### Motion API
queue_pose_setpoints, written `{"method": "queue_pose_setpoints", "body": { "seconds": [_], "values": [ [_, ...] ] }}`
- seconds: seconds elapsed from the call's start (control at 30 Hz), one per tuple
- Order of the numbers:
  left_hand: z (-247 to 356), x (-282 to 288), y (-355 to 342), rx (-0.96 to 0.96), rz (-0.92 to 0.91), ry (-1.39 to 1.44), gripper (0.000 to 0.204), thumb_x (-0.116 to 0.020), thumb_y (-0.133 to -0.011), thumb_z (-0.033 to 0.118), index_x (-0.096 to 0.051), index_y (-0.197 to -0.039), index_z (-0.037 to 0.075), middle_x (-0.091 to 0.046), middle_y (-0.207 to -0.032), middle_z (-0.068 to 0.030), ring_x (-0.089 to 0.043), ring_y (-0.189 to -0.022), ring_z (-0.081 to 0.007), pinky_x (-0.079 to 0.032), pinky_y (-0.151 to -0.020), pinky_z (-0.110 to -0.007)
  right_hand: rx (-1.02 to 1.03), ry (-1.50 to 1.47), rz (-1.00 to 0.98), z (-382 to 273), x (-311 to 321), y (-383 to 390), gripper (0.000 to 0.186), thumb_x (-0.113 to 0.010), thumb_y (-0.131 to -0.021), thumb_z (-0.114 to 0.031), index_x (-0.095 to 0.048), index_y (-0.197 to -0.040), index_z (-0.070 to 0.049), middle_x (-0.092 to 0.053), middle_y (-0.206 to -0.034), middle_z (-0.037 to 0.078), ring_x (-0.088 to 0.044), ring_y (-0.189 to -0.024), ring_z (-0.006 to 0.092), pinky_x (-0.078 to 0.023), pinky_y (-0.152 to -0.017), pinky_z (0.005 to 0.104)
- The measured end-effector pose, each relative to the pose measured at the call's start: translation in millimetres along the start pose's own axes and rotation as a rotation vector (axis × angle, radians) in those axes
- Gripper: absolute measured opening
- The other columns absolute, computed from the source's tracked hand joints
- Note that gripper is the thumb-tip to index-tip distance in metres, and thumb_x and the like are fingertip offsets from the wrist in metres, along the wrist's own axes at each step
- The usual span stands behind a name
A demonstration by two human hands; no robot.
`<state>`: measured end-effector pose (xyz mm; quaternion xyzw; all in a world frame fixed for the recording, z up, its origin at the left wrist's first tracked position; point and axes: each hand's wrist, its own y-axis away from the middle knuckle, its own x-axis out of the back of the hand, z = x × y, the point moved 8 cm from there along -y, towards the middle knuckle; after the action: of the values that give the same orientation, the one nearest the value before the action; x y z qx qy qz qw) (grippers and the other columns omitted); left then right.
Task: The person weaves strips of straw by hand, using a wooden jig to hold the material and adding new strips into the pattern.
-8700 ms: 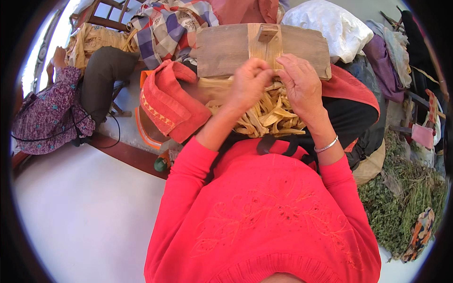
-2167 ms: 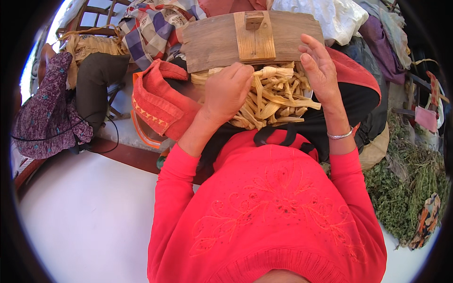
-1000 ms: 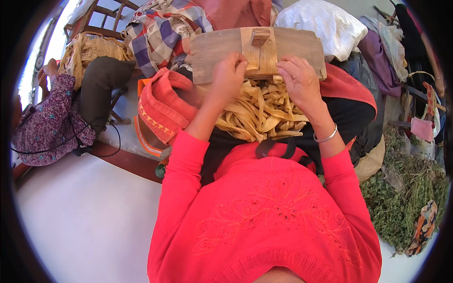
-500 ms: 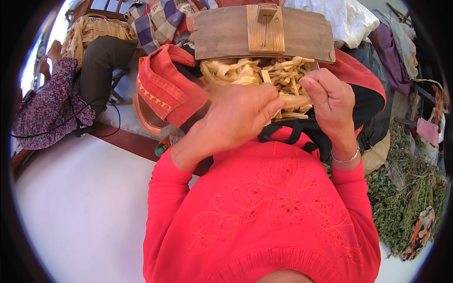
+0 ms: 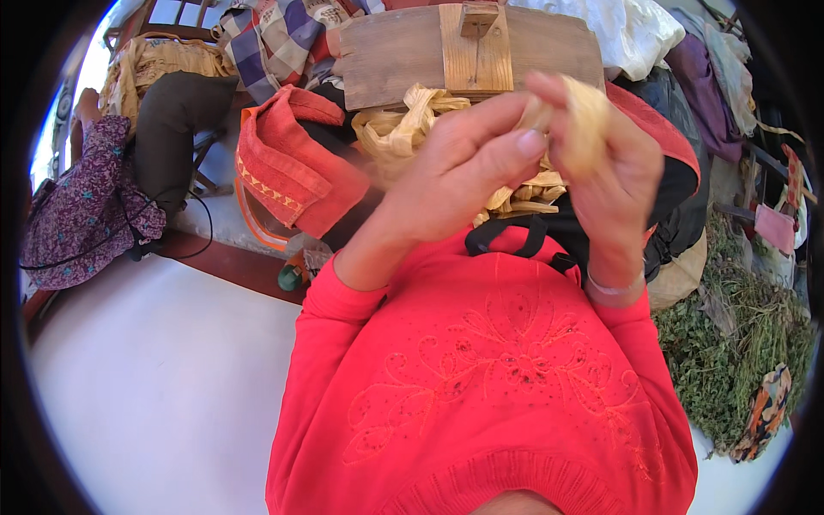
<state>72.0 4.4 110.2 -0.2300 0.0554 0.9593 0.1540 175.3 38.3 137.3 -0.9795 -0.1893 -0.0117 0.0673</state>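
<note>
two bare hands: left hand and right hand, raised close together in front of the lap; fingers blurred.
left hand: partly closed, thumb laid toward the curled fingers, tips beside the strip; whether they pinch it cannot be told.
right hand: fingers bent and closed on a pale yellow, flat, ribbon-like strip, which loops over them; metal bangle at the wrist.
strip pile: loose heap of pale yellow flat strips beyond the hands; its middle is hidden behind them, parts show at both sides.
board: wide, weathered brown wooden board, set crosswise at the far edge of the heap; carries a lighter wooden panel and a small wooden block.
towel side: folded coral-red towel just left of the heap; beside it, the curved orange rim of a partly covered object.
beyond the board: blue, white and red checked cloth at left; white plastic sack at right.
right flank: hanging purple cloth; nearer, a large heap of green stalky plants.
neighbour at left: another person, dark trouser leg and purple flowered garment visible, well apart from the hands.
</note>
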Motion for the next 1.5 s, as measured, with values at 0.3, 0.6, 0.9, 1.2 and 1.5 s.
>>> {"method": "queue_pose_setpoints", "body": {
  "seconds": [0.3, 0.6, 0.9, 1.2, 1.5],
  "values": [
    [-97.9, 50.3, -25.8, 0.301, 0.165, 0.102, 0.016, -0.058, -0.093, 0.020, -0.057, -0.102, 0.007, -0.044, -0.066, 0.0064, -0.034, -0.052, -0.0008, -0.025, -0.046, -0.017, 0.153, 0.929, 0.078, 89.1, 9.5, -17.7, 0.017, -0.059, -0.087, -0.012, -0.068, -0.101, -0.014, -0.063, -0.077, 0.010, -0.062, -0.065, 0.0241, -0.047, -0.056, 0.0294],
    [-54.9, 33.1, -20.5, -0.286, 0.222, -1.390, 0.017, -0.059, -0.084, 0.008, -0.061, -0.099, 0.002, -0.064, -0.084, -0.0128, -0.063, -0.076, -0.0344, -0.050, -0.063, -0.037, -0.411, 0.280, -0.119, 163.8, 22.0, 8.4, 0.020, -0.055, -0.093, -0.024, -0.066, -0.086, -0.009, -0.065, -0.079, 0.006, -0.062, -0.070, 0.0140, -0.047, -0.059, 0.0304],
    [-52.4, 31.6, -19.0, -0.345, 0.273, -0.896, 0.027, -0.062, -0.079, 0.012, -0.058, -0.104, 0.002, -0.062, -0.096, -0.0131, -0.061, -0.082, -0.0327, -0.049, -0.070, -0.038, -0.511, -0.646, -0.130, 154.9, -3.3, 14.4, 0.019, -0.056, -0.091, -0.014, -0.068, -0.090, 0.001, -0.062, -0.112, 0.005, -0.057, -0.093, 0.0123, -0.046, -0.083, 0.0264],
    [-72.4, 67.5, -41.6, -0.041, 0.346, -0.712, 0.019, -0.052, -0.093, 0.017, -0.055, -0.101, 0.000, -0.059, -0.073, -0.0038, -0.056, -0.062, -0.0151, -0.046, -0.058, -0.027, 0.205, 0.370, 0.146, 86.3, 12.1, -5.8, 0.008, -0.064, -0.079, -0.001, -0.067, -0.086, 0.000, -0.059, -0.110, 0.010, -0.057, -0.089, 0.0203, -0.046, -0.078, 0.0271],
    [-70.7, 88.2, 13.7, -0.036, 0.372, -0.549, 0.008, -0.055, -0.093, 0.010, -0.057, -0.098, 0.004, -0.055, -0.076, 0.0013, -0.051, -0.063, -0.0068, -0.042, -0.054, -0.023, -0.074, -0.179, 0.125, 134.8, 23.0, -16.1, 0.021, -0.064, -0.088, -0.014, -0.066, -0.100, 0.002, -0.055, -0.115, 0.005, -0.051, -0.100, 0.0120, -0.042, -0.084, 0.0235]
  ]
}}
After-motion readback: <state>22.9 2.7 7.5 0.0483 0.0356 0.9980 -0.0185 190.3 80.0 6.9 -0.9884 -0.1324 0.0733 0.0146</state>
